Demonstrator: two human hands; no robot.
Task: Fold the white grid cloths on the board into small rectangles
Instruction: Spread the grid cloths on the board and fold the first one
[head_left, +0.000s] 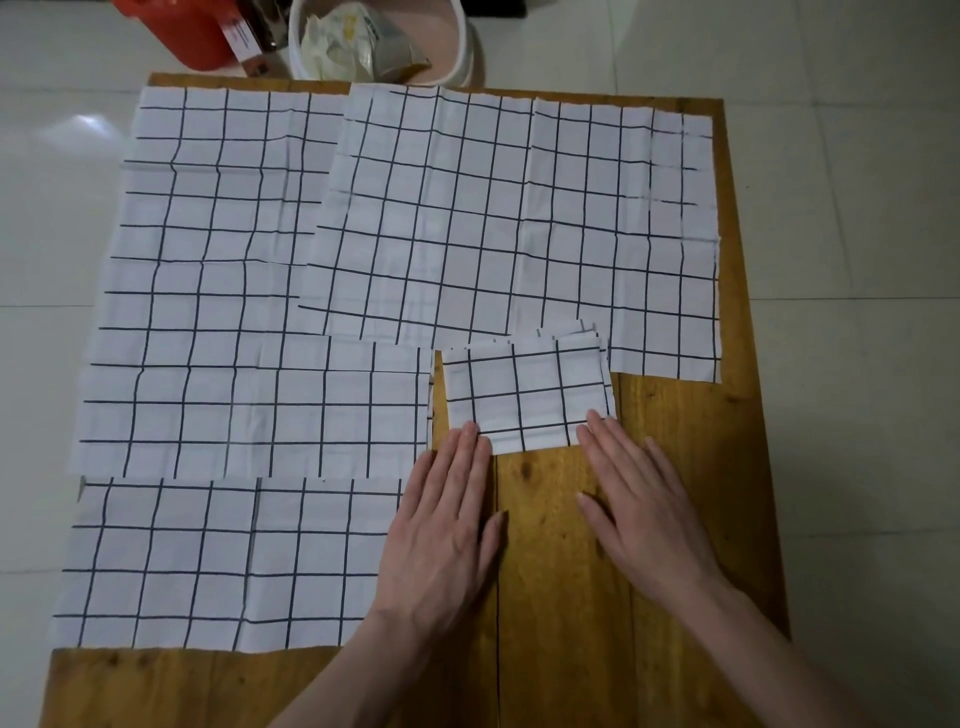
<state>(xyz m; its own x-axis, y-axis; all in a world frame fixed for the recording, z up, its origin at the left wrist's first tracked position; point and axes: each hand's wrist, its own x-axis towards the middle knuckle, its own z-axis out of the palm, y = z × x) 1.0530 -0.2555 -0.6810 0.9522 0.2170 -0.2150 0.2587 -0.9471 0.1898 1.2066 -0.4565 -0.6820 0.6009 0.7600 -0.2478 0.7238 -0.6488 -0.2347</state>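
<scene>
A small folded white grid cloth (527, 395) lies as a layered rectangle on the wooden board (675, 467), right of centre. My left hand (447, 525) lies flat, its fingertips touching the folded cloth's near left corner. My right hand (644, 504) lies flat too, fingertips at the near right corner. Both hands hold nothing. Unfolded grid cloths are spread flat around it: one at the far right (519, 223), one at the far left (218, 208), one in the middle left (249, 405) and one at the near left (218, 561).
Beyond the board's far edge stand a pale bucket (462, 47) stuffed with crumpled bags and a red container (176, 31). White floor tiles surround the board. Bare wood shows along the near edge and the right side.
</scene>
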